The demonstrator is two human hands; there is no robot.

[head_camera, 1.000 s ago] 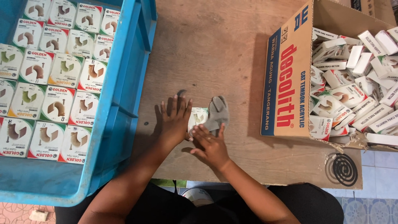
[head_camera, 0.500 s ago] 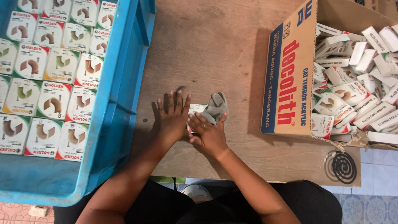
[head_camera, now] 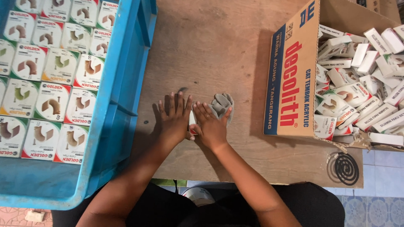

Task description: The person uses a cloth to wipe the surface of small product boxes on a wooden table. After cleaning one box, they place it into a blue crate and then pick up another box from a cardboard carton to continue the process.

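My left hand (head_camera: 174, 120) lies flat on the wooden table (head_camera: 210, 50), fingers spread, its thumb side against a small white box (head_camera: 192, 121). My right hand (head_camera: 211, 125) lies flat beside it, palm down over the same box, with the fingertips resting on a crumpled grey cloth (head_camera: 221, 104). Only a thin strip of the box shows between the two hands, with a red corner near my right thumb. Neither hand curls around anything.
A blue plastic crate (head_camera: 122, 84) at the left holds rows of small white boxes (head_camera: 52, 105). At the right, an open cardboard carton (head_camera: 290, 80) holds several loose white boxes (head_camera: 362, 84). A dark spiral coil (head_camera: 346, 168) lies at the table's near right corner.
My right hand had the small box and grey cloth raised in its fingers. Both hands have now come down flat onto the box on the table.
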